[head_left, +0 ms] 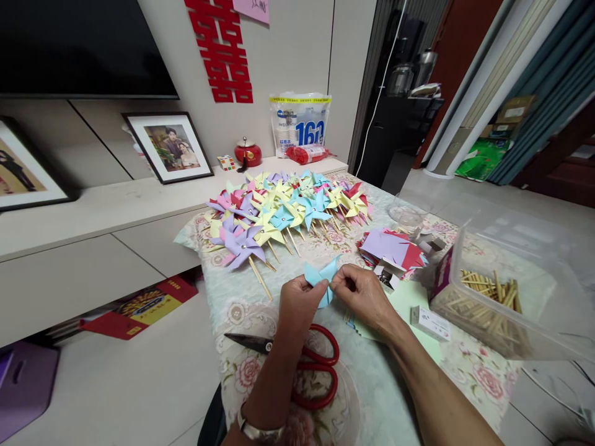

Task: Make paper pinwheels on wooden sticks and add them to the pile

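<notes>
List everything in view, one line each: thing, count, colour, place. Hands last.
pinwheels: many, pastel mixed, far end of table
blue paper: one, light blue, between both hands
paper squares: stack, purple and red, right of pinwheels
scissors: one, red handles, under left forearm
sticks: many, tan, in clear box at right
clear box: one, table's right edge
small box: one, white, beside clear box
table: one, floral cloth
framed photo: one, black frame, shelf
left hand: pinching blue paper
right hand: pinching blue paper
</notes>
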Available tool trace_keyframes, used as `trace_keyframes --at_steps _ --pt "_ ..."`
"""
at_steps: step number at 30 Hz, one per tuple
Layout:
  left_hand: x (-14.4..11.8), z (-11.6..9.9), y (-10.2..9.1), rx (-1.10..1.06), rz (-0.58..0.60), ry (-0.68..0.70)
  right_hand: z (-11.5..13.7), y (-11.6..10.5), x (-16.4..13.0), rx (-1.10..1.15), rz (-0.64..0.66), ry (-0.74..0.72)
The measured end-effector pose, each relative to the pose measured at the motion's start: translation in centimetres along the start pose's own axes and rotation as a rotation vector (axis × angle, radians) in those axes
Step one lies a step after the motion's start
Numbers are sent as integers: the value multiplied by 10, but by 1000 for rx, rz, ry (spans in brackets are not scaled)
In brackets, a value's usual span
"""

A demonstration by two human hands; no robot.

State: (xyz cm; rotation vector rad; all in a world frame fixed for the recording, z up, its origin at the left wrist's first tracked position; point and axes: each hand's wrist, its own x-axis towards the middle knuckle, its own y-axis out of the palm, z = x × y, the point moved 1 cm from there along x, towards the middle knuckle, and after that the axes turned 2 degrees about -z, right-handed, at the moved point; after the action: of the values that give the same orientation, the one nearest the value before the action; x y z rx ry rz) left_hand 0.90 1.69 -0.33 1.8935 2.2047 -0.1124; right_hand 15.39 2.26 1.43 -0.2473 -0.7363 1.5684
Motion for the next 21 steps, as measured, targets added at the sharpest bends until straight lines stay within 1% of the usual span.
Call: trace_keyframes --at_steps 6,9,15,21 --pt "-4 -7 -1 -50 -37 -8 -1 -2 0 144 57 114" --pt "-6 -9 -2 -95 -38 -23 -1 -3 0 176 77 148" --pt "-4 -8 0 -113 -39 -47 0 -2 -1 158 55 153" --pt "-2 -5 0 -148 -10 -66 2 -2 0 104 32 100"
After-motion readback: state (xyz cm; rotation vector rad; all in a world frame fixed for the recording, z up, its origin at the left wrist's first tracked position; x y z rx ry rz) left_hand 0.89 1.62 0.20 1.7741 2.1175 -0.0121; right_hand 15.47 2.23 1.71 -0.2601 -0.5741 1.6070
